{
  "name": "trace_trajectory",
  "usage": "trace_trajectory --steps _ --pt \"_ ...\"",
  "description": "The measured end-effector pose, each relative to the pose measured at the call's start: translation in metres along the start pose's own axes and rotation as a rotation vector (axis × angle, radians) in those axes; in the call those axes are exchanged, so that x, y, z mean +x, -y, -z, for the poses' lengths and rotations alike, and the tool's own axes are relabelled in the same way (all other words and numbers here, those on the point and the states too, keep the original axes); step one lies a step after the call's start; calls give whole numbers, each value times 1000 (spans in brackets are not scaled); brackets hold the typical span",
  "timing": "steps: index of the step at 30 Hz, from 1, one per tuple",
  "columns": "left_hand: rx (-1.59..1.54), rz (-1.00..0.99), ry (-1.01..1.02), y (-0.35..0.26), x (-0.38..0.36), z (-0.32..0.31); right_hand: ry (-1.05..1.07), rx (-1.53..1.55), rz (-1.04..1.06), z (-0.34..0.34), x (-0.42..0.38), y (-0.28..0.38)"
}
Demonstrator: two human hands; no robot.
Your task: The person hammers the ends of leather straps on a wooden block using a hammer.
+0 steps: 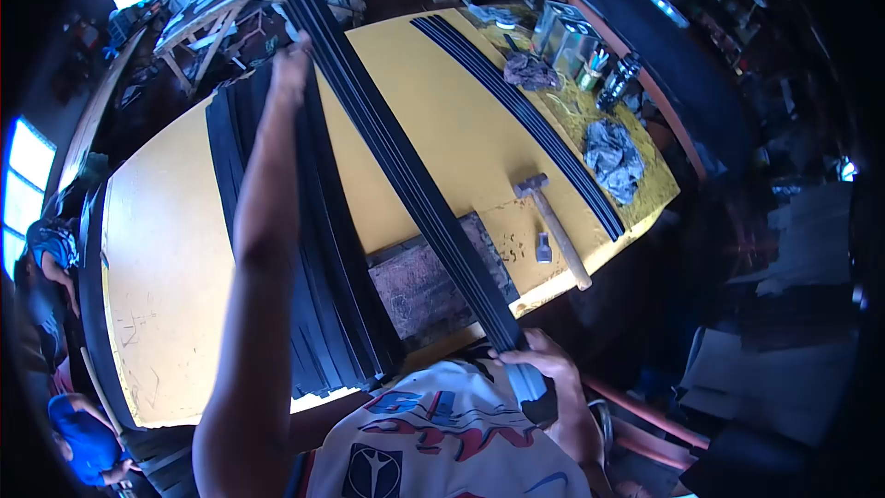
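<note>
A long bundle of dark strips [396,152] lies diagonally over the yellow table [166,194]. Its near end is gripped by my right hand [539,357], fingers wrapped round it close to my body. My left hand [292,65] is stretched out to the bundle's far end, beside its left edge; the fingers are blurred and what they hold is unclear. Under my left arm lies a wide pile of black strips [341,249]. Beneath the bundle's near part is a dark, worn plate [419,290]. Another set of thin dark strips [525,115] lies farther right.
A hammer [553,226] and a small metal head [544,247] lie right of the bundle. Crumpled cloths [613,161], a metal can [564,32] and a dark jar [619,78] stand along the right edge. A person in blue [83,438] is at lower left.
</note>
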State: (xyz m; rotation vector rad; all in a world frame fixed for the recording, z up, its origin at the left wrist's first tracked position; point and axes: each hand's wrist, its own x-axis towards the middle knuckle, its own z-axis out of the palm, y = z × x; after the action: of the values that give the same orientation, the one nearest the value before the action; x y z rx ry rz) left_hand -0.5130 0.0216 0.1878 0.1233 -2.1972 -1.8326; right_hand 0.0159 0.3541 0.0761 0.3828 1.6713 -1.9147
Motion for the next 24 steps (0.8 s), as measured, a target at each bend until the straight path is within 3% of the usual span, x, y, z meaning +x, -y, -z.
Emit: trace_trajectory --steps 1,2,3,4,5,6,10,11,13,15,16,17,18,21,23,24 --pt "50 -133 -53 21 -30 -8 -7 182 -6 -5 18 1" --pt "155 -161 97 61 -58 -8 5 196 -47 0 39 -6" --pt "26 -343 61 119 -95 -20 13 212 -89 7 63 -20" --pt "-14 -331 81 199 -138 -31 60 197 -100 19 89 -41" --pt "-47 -185 158 240 -199 -34 51 179 -193 23 99 -37" --pt "1 -56 264 198 -274 -26 27 126 -198 22 105 -30" --pt "-129 393 264 185 -427 -28 9 59 -164 10 144 -13" --pt "-104 433 295 173 -440 -29 -17 -6 -108 7 157 -5" --pt "-147 390 190 173 -445 -41 112 167 -189 9 206 -18" --pt "-304 567 211 181 -422 -48 69 128 -69 -16 223 16" --pt "-460 724 311 191 -406 -46 58 114 -76 -24 235 24" --pt "-773 754 295 183 -392 -53 46 102 -85 -30 245 29" --pt "-848 839 409 197 -379 -47 44 69 -35 -33 254 31" --pt "-902 819 331 203 -359 -51 23 1 94 -32 278 25" --pt "-877 738 422 210 -343 -50 -51 -36 308 -32 293 27" --pt "-858 713 464 219 -332 -49 33 -8 233 -27 300 35"
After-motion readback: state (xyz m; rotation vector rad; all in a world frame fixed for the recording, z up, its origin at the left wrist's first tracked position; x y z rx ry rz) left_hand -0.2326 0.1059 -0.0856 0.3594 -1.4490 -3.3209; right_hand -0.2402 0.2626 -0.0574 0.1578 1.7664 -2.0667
